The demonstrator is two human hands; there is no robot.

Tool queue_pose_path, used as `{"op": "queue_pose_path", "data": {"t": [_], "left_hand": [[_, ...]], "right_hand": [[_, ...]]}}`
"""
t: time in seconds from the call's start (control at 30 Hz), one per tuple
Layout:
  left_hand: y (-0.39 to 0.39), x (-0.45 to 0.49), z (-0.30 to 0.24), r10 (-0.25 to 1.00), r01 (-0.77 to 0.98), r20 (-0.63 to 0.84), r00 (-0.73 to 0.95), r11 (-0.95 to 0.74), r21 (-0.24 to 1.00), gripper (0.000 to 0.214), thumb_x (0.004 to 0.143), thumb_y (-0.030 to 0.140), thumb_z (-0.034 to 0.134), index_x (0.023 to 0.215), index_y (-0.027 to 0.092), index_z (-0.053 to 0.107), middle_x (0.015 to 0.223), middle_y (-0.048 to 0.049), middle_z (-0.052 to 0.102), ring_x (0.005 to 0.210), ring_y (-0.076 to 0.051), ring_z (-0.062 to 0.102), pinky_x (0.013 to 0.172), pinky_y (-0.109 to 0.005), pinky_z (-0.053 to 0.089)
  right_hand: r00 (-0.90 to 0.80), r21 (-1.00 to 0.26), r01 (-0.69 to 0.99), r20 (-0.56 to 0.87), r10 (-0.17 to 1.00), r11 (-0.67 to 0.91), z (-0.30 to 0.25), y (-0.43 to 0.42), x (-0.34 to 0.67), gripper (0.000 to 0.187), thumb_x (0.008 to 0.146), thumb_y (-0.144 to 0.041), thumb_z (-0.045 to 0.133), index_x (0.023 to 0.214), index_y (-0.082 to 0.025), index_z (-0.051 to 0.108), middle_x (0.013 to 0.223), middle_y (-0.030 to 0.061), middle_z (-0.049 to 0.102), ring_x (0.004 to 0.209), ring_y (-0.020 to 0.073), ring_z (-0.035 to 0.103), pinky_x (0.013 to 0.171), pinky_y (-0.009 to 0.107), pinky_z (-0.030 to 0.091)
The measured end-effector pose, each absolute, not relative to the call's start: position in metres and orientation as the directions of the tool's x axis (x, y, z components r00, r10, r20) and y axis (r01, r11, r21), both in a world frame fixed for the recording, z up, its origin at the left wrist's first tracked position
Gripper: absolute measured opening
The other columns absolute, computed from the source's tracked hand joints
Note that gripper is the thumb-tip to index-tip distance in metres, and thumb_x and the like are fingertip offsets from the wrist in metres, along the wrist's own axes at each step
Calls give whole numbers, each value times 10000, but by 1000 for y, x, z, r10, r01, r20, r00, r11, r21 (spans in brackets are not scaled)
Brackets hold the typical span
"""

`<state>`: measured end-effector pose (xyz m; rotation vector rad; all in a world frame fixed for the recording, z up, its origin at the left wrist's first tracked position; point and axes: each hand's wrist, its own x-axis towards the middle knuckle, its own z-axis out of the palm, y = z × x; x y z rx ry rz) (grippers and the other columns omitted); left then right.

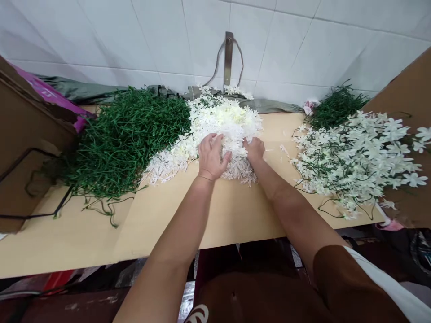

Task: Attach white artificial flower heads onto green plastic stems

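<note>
A heap of white and pale-yellow artificial flower heads point(224, 117) lies in the middle of the board, its lower part a fringe of thin white stems. My left hand point(212, 157) rests against the heap's left front with fingers spread, touching the flower heads. At the right side of the heap, my right hand point(254, 148) has its fingers curled into the flower heads, and the fingertips are partly hidden among them. More white flower heads point(171, 161) trail off to the left.
Left lies a big pile of green plastic stems point(131, 134), beside a cardboard box point(27, 134). Stemmed white flowers point(357, 157) are heaped right, with a smaller green pile point(335, 107) behind and another cardboard box point(407, 89). A metal bracket point(228, 58) stands against the tiled wall point(161, 36).
</note>
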<state>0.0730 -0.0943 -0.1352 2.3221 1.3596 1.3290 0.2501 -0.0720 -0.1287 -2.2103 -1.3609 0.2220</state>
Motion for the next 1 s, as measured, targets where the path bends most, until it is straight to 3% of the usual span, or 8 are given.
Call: {"op": "queue_pose_path", "data": {"t": [0.17, 0.33, 0.5, 0.63, 0.73, 0.83, 1.0], "left_hand": [[-93, 71, -143, 773, 649, 598, 211, -568, 506, 621, 834, 565, 490, 1313, 175, 563, 1394, -191, 462, 1328, -340, 396, 1135, -495, 264], [-89, 69, -146, 771, 640, 618, 156, -555, 531, 594, 863, 544, 459, 1309, 169, 574, 1379, -192, 458, 1330, -334, 390, 1145, -495, 262], [-86, 68, -146, 781, 642, 607, 145, -541, 543, 561, 876, 502, 447, 1299, 156, 574, 1358, -200, 466, 1316, -343, 400, 1136, -522, 274], [-83, 68, -147, 785, 644, 605, 135, -533, 548, 543, 884, 480, 435, 1293, 154, 580, 1353, -198, 477, 1313, -338, 407, 1138, -519, 274], [-84, 67, -145, 781, 649, 606, 152, -541, 534, 570, 891, 493, 409, 1297, 132, 579, 1347, -212, 488, 1304, -337, 424, 1126, -515, 288], [-90, 69, -141, 768, 669, 610, 193, -558, 491, 611, 878, 534, 412, 1318, 139, 564, 1373, -205, 485, 1326, -328, 418, 1136, -504, 274], [-114, 81, -131, 706, 685, 593, 387, -651, 328, 645, 848, 551, 449, 1347, 155, 550, 1444, -192, 465, 1409, -331, 354, 1174, -510, 205]], "right_hand": [[418, -532, 790, 105, 902, -304, -106, -77, 288, 664, 775, -506, 672, 1264, -72, 552, 1372, 234, 477, 1175, 339, 588, 1055, 441, 432], [352, -419, 876, 221, 909, -238, -97, -54, 358, 667, 860, -500, 590, 1324, -25, 538, 1385, 234, 522, 1350, 344, 440, 1151, 436, 318], [446, -357, 847, 72, 892, -394, -121, -38, 383, 551, 923, -503, 484, 1209, -54, 627, 1399, 225, 536, 1342, 360, 432, 1134, 488, 307], [458, -410, 829, 106, 883, -380, -142, -59, 361, 607, 979, -531, 287, 1229, -99, 631, 1476, 175, 488, 1395, 313, 389, 1170, 459, 265], [417, -456, 837, 174, 892, -302, -151, -89, 328, 624, 953, -553, 365, 1266, -65, 595, 1442, 201, 516, 1377, 295, 423, 1179, 417, 268], [349, -468, 859, 233, 908, -210, -154, -115, 288, 613, 915, -577, 445, 1233, -71, 586, 1348, 215, 581, 1305, 316, 484, 1138, 449, 319], [401, -589, 786, 257, 879, -187, -150, -125, 222, 398, 955, -450, 414, 1048, -112, 602, 1146, 210, 662, 1135, 311, 574, 1012, 458, 414]]}}
